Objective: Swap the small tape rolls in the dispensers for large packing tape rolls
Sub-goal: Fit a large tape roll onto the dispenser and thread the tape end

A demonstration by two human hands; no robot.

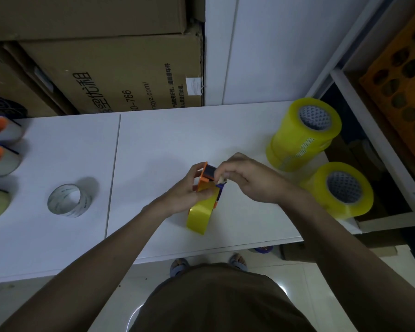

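Dispenser [207, 178], orange and loaded with a large yellow roll [200, 215], sits in my left grip [189, 188] above the white worktop [153, 140], fingers curled round its frame, while my right grip [247, 178] pinches at its purple front edge. I see a clear small roll [68, 200] lying well left, stacked yellow rolls [302, 133] to the right.

Dim room: white table [168, 140], 2 stacked cardboard boxes [120, 68], tiled floor [321, 279].
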